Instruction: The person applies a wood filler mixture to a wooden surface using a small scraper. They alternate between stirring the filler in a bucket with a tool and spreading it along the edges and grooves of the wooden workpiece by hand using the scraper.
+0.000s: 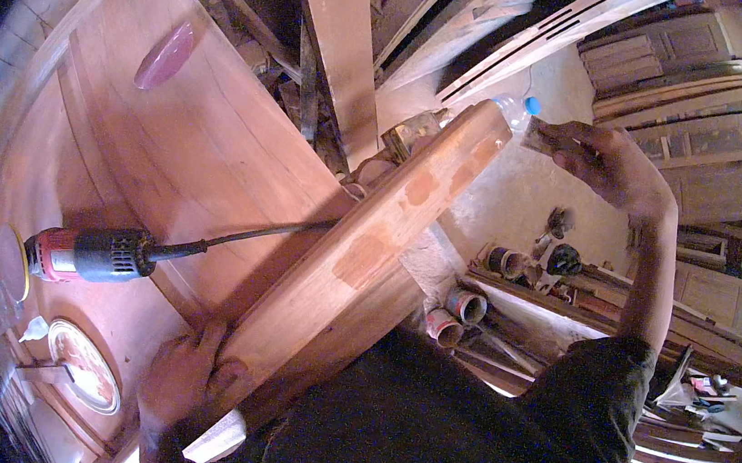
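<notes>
A thick wooden beam, pale with several orange-brown patches on its face, runs slantwise from the lower left to the upper middle. My left hand is closed round its near end, the thumb against the side. Off the far end, my right hand is raised with the arm stretched out, fingers closed on a small dark flat piece; its exact kind is unclear. That piece is close to the beam's tip, and whether they touch cannot be made out. A clear plastic bottle with a blue cap shows behind the tip.
At left, a red and black corded power tool lies on a broad wooden panel, with a purple oval piece farther up. A round, stained lid is nearer. Open cans stand right of the beam; wooden panels lean beyond.
</notes>
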`<state>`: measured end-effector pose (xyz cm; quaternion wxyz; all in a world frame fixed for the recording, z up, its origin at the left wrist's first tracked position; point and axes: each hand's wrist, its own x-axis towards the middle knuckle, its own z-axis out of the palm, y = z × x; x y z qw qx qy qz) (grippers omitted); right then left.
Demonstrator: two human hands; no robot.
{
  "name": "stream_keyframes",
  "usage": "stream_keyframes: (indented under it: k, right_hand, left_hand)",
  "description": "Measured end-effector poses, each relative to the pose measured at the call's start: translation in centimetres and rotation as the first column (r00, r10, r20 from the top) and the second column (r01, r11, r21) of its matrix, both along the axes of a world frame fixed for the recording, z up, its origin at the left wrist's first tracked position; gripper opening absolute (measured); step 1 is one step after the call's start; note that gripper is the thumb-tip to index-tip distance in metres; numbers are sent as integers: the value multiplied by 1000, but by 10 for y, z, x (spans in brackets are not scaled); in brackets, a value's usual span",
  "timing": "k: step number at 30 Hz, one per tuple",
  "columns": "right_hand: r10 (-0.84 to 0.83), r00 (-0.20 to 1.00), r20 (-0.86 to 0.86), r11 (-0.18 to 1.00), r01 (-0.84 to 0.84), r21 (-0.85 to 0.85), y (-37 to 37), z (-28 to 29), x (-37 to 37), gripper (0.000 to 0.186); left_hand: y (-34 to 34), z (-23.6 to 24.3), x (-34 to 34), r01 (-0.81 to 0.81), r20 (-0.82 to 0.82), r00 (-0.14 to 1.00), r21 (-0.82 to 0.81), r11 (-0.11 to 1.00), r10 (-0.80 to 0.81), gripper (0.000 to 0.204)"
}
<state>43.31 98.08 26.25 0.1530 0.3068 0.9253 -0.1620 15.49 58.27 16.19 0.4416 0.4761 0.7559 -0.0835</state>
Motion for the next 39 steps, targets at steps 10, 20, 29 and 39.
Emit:
stream_keyframes:
  k: [10, 20, 29, 39]
  right_hand:
    - [-80, 970, -230, 994, 60, -91, -41, -34, 25, 31]
    - [95, 974, 205, 983, -124, 133, -15, -37, -19, 32]
    - [127, 986, 109, 981, -141, 130, -34, -29, -5, 35]
    - [97, 784, 613, 992, -127, 5, -71, -37, -19, 33]
  left_hand:
    - [-9, -7, -2, -4, 28, 1000, 44, 999, 2, 64]
    - [1, 1, 4, -23, -36, 999, -5, 1000, 22, 63]
    - [-1, -1, -3, -12, 27, 1000, 4, 1000, 12, 62]
    - [-7, -6, -3, -17, 40, 999, 67, 998, 15, 60]
